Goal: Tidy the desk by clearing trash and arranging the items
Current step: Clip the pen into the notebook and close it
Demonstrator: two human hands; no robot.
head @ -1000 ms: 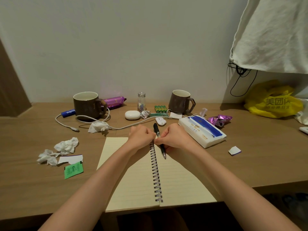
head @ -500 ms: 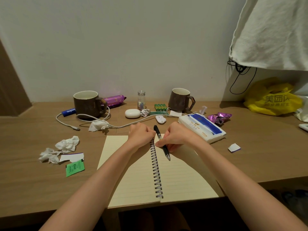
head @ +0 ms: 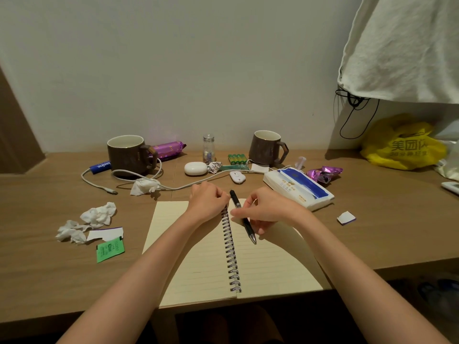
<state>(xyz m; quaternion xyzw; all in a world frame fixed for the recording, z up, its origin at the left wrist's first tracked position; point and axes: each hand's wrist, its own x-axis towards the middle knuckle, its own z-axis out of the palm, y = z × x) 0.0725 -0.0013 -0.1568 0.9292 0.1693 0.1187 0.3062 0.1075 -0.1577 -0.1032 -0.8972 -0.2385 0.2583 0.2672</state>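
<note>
An open spiral notebook (head: 203,264) with cream lined pages lies at the desk's front edge. My right hand (head: 270,211) pinches a black pen (head: 244,220) over the right page, tip pointing toward me. My left hand (head: 207,203) rests in a fist on the top of the left page, beside the spiral binding. Crumpled white tissues (head: 98,216) lie at the left with a torn paper scrap (head: 105,234) and a green sachet (head: 110,250). Another tissue (head: 144,186) sits on the white cable (head: 99,186).
Two brown mugs (head: 129,153) (head: 267,148) stand at the back, with a purple snack pack (head: 167,148), small glass bottle (head: 208,148), green batteries (head: 237,158), white earbud case (head: 195,168) and tissue pack (head: 298,187). A yellow bag (head: 402,145) sits far right.
My right hand has lifted the pen and drawn it slightly right and toward me, away from the binding. The left hand stays put. The camera view shifted a little.
</note>
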